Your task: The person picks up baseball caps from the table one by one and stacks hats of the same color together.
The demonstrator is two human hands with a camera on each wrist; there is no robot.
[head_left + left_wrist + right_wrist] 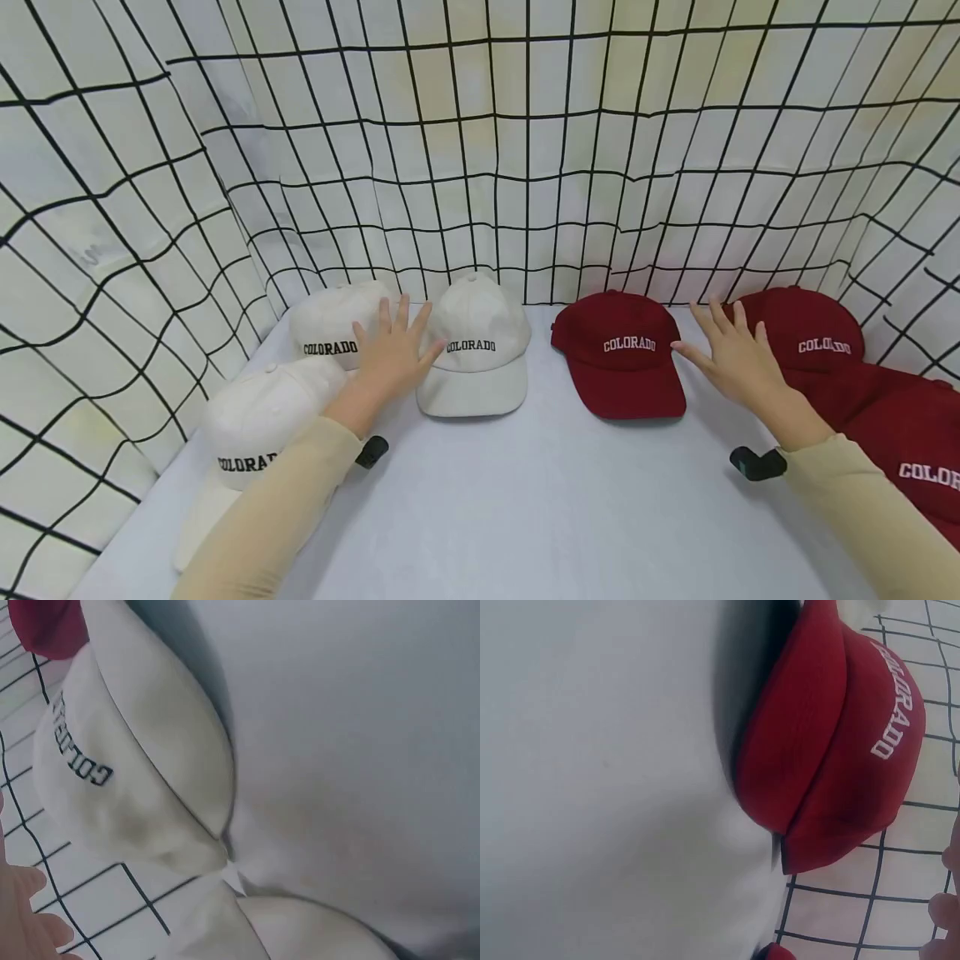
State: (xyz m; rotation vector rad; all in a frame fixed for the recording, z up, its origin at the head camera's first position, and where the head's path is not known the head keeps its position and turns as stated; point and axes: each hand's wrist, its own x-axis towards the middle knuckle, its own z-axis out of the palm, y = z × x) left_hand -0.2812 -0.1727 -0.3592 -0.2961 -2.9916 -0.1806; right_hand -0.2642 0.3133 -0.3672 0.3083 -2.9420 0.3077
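My left hand [392,354] spreads its fingers over the gap between a white COLORADO cap [472,387] and another white cap [326,321] behind it to the left. A third white cap [262,408], partly covered by my sleeve, lies nearer. On the other side, my right hand [735,358] has its fingers spread between a red COLORADO cap [622,375] and a red cap [806,321] at the back right. Another red cap [915,425] is cut off by the frame edge. Neither hand holds anything; whether fingertips touch the caps I cannot tell.
A white table surface [555,508] lies under the caps. White walls with a black grid [527,167] stand behind and at both sides. Small black devices sit at the left wrist [372,452] and right wrist [757,463].
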